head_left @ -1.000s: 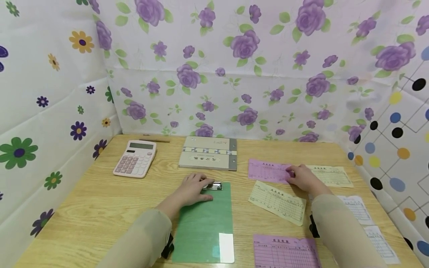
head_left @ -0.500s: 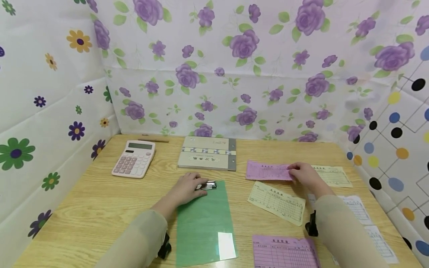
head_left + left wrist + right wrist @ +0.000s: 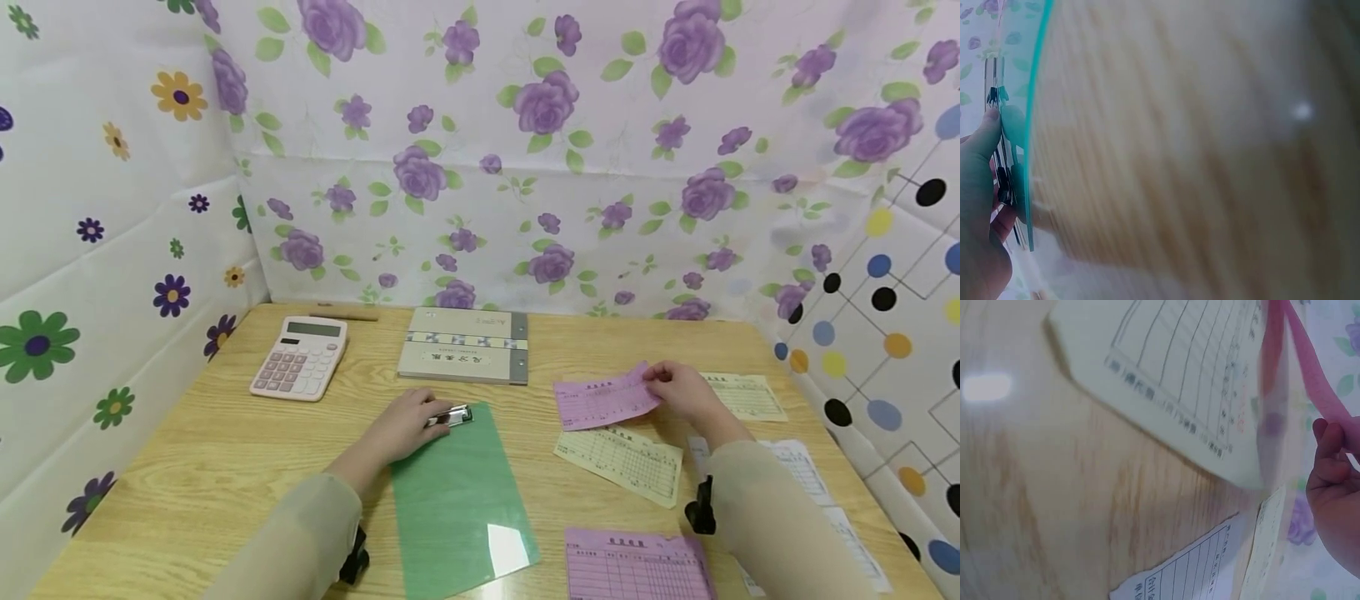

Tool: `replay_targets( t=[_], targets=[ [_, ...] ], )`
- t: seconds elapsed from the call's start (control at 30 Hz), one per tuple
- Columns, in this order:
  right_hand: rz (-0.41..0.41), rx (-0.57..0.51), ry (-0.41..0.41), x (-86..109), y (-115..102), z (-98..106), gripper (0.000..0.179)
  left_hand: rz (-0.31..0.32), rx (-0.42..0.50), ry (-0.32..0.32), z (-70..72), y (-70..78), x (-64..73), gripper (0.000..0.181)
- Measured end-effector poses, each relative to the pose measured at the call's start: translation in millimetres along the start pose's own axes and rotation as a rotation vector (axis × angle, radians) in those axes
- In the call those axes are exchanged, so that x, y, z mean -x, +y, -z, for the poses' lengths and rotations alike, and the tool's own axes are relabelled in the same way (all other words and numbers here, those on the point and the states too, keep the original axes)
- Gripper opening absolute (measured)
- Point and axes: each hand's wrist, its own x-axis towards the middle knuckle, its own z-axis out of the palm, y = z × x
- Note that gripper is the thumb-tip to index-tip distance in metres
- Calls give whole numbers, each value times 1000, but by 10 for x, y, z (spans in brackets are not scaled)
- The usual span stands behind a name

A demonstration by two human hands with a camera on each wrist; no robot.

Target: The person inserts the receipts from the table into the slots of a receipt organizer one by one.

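Note:
My left hand grips the clip end of a green clipboard, which lies slanted on the table. In the left wrist view the thumb lies on the metal clip, with fingers on the other side. My right hand pinches the right corner of a pink receipt slip between thumb and fingers. That corner is raised, and the slip's lower edge overlaps a pale yellow receipt slip in the head view. The right wrist view shows the pink slip bent upward from the fingertips.
Another pink slip lies at the near edge. To the right are a second yellow slip and white slips. A ledger book, a calculator and a brown stick lie toward the floral backdrop.
The pink slip has come nearer, over the top of the yellow slip, its held corner lifting. The clipboard has turned, its clip end shifting left and its near end swinging right.

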Motion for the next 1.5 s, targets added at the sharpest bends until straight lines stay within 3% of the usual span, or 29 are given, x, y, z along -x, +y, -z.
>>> replay_targets(
  t=[0.17,0.67,0.83,1.07,1.5],
  targets=[
    [27,5,12,27,-72,26,27,-15,-14,5,16,-8,20,37],
    [62,-151,-9,51,-451,-13,29,-46,-33,-18,93,9,-6,33],
    [95,-178,-62,79,-579,-202,26,-63,-65,-41,118,31,-27,34],
    [129,-221,-199,131,-765,-561,21,-102,-129,-68,88,8,-46,34],
    [229,-95,-312,137,-1141,-1062,19,-106,-137,-112,147,43,-59,35]
  ],
)
